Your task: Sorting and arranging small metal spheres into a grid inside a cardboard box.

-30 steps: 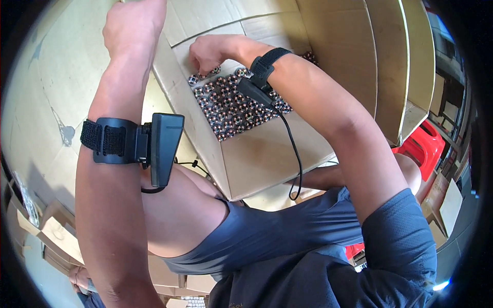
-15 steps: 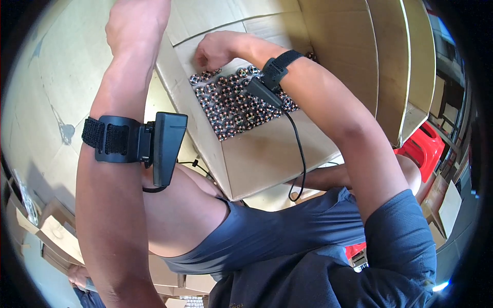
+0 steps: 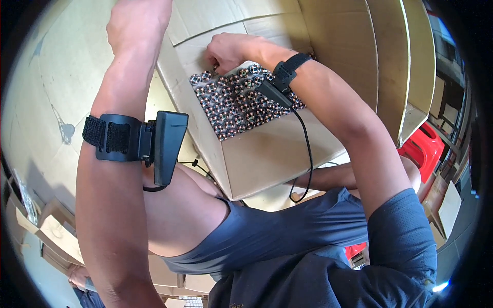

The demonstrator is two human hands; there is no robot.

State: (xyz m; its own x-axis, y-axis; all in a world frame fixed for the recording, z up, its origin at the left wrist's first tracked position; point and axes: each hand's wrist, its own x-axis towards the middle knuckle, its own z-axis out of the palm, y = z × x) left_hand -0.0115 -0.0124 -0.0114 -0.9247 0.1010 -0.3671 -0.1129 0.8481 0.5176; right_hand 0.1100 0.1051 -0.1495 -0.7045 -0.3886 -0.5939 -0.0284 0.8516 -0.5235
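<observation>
My right hand (image 3: 224,51) reaches into an open cardboard box (image 3: 277,159), fingers curled down in a pinch at the far end of the rows. Its fingertips are on a small round metal piece (image 3: 215,67), partly covered by them. Below the hand lie many similar shiny pieces (image 3: 226,105), coppery and dark, in close rows; their exact kind is unclear. At the upper left, my left hand (image 3: 137,25) is beyond the box's left wall, with its fingers cut off by the picture's top edge.
Black strapped devices (image 3: 170,149) sit on both forearms, and a cable (image 3: 309,154) hangs from the right one across the box's near wall. Tall cardboard flaps (image 3: 354,51) rise on the right. A red plastic stool (image 3: 426,146) stands beyond. Another person's hand (image 3: 78,277) shows at lower left.
My right hand has moved a little to the right along the far row, uncovering pieces at the row's left end. My left hand has hardly moved.
</observation>
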